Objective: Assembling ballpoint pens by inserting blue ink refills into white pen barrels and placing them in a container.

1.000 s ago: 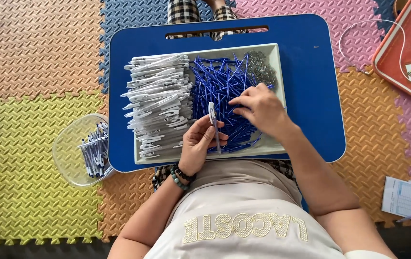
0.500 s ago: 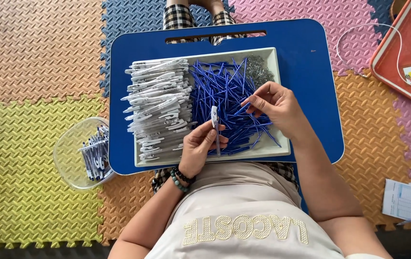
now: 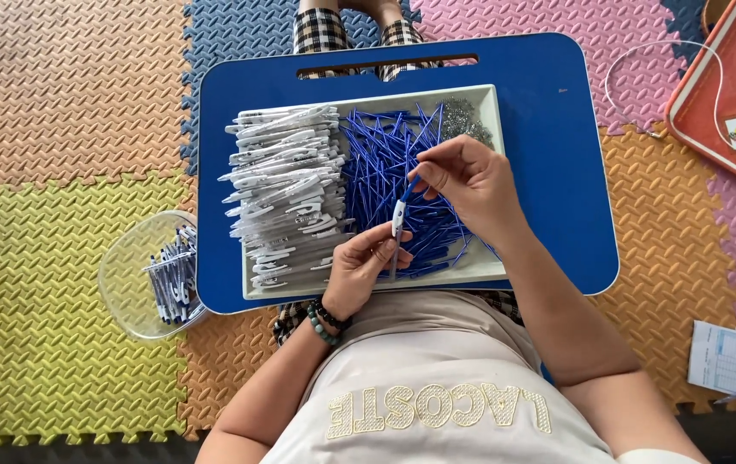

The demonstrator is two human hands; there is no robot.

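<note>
Now the left hand [image 3: 366,266] grips a white plastic pen barrel [image 3: 397,218] while the right hand [image 3: 471,182] pinches a thin blue refill [image 3: 409,187] into its top; it looks mid-insertion, wanting straight alignment.

Bright even daylight, soft faint shadows, sharp focus throughout (corners slightly bowed), no glare

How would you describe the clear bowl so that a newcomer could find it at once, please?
Start at the blue lap tray in the middle of the foam mats. Off its lower left corner, on the yellow mat, sits the clear bowl. It is the only round, see-through container, and it holds a small bunch of finished pens.
</note>
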